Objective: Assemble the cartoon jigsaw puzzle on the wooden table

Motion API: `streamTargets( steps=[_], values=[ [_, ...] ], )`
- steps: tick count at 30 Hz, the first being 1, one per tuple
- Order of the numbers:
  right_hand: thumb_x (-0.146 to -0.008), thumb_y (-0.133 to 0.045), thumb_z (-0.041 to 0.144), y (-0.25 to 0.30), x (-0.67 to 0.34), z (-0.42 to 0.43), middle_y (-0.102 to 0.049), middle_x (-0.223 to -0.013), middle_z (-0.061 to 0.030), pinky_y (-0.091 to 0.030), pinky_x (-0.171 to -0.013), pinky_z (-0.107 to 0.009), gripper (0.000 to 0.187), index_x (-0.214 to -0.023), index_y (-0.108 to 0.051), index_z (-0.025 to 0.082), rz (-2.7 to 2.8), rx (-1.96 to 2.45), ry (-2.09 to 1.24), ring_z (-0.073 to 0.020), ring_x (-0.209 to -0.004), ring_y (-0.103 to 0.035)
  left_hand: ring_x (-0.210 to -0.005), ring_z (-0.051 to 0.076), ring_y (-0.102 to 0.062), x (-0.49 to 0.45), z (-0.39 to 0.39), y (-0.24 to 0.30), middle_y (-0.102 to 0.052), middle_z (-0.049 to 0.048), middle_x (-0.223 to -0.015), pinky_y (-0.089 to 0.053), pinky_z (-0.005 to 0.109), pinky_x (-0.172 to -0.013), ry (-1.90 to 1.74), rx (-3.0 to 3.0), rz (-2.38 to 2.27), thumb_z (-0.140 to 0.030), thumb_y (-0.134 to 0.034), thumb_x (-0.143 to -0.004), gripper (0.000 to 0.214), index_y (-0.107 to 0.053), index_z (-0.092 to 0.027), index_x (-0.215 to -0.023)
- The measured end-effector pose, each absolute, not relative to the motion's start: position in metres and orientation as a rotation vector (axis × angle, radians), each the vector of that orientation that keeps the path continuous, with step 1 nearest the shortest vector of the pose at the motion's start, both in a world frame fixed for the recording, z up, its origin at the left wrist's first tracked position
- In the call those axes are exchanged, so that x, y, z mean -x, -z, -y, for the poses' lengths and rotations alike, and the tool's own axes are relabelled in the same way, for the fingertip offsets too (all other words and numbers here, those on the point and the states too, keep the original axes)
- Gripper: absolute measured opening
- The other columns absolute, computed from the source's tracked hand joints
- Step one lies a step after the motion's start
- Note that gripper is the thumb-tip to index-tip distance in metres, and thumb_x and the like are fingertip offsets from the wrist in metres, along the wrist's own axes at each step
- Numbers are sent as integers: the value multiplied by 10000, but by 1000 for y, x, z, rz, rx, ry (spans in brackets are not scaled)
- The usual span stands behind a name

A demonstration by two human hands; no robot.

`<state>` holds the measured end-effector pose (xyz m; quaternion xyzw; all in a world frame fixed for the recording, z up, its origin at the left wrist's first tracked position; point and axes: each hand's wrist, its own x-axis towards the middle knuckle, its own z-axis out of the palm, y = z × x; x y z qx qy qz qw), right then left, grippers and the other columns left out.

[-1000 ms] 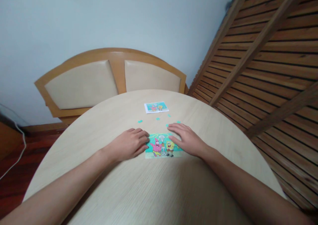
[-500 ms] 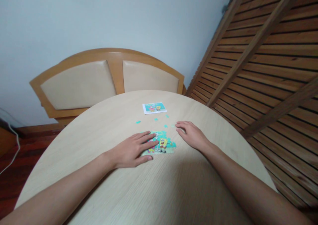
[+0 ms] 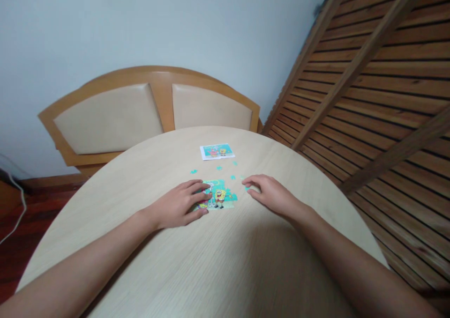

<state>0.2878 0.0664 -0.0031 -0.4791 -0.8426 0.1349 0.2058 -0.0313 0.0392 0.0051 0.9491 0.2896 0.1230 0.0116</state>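
Note:
My left hand [image 3: 183,203] lies with fingers spread over the left part of a partly joined jigsaw puzzle [image 3: 227,194], covering some of its picture. Yellow and pale cartoon figures show on a teal background, and the puzzle's right edge is uneven. Just right of it, my right hand [image 3: 269,191] has its thumb and index finger around a small teal puzzle piece [image 3: 247,188], mostly hidden by the fingertips. A pale loose piece [image 3: 242,177] lies by the index finger. Other loose teal pieces [image 3: 219,168] lie beyond the puzzle.
A picture card [image 3: 217,151] with a similar cartoon scene lies farther back on the round wooden table [image 3: 168,271]. Behind the table stands a padded wooden headboard [image 3: 211,107] against the wall. A slatted wooden frame [image 3: 369,84] leans at the right.
The puzzle has slid left and slightly away under my left hand. My right hand has shifted a little left, and a teal piece now shows between its thumb and index finger.

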Motion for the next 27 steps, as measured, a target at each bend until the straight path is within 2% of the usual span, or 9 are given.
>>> streamTargets(
  steps=[3,7,10,15,21,27],
  values=[
    [-854,-596,138,3,-287,-64,-742,-1070,-73,-508,-935,-391,338,-1180,-670,186,2341,1281,-440,-235,-1015,-678,-1333,295,-491,31,-41,-2,-559,147,-1393,-428,489,-1125,-412,-2921,-894,-399,-523,-998,345,-587,-177,-1254],
    [-843,-606,146,9,-283,-65,-720,-1065,-84,-497,-945,-402,365,-1203,-654,183,2317,1277,-367,-237,-1023,-657,-1319,294,-500,31,-42,0,-567,138,-1374,-439,492,-1113,-445,-2896,-892,-398,-539,-987,359,-558,-198,-1285],
    [-889,-610,236,16,-281,-69,-700,-1080,-106,-493,-955,-428,313,-1191,-660,172,2242,1339,-274,-252,-1031,-639,-1302,295,-509,31,-42,0,-574,137,-1358,-446,490,-1102,-449,-2895,-884,-392,-543,-984,360,-559,-200,-1287],
    [-956,-569,368,24,-280,-77,-660,-1217,-121,-451,-1008,-477,342,-1232,-664,189,2237,1411,-167,-284,-1137,-577,-1305,299,-498,29,-41,-2,-568,134,-1354,-441,489,-1102,-453,-2894,-888,-377,-543,-984,375,-549,-208,-1319],
    [-934,-621,380,20,-278,-72,-672,-1201,-84,-450,-975,-460,265,-1143,-718,248,2276,1356,-196,-267,-1114,-585,-1292,300,-502,27,-41,-1,-573,132,-1338,-446,492,-1094,-453,-2905,-910,-389,-531,-991,382,-543,-216,-1331],
    [-885,-676,260,7,-275,-63,-729,-1048,-56,-432,-930,-429,92,-953,-733,236,2377,1280,-288,-248,-1040,-626,-1287,303,-508,28,-41,-1,-576,135,-1334,-440,501,-1097,-472,-2897,-984,-391,-514,-999,376,-553,-203,-1322]
  ],
)
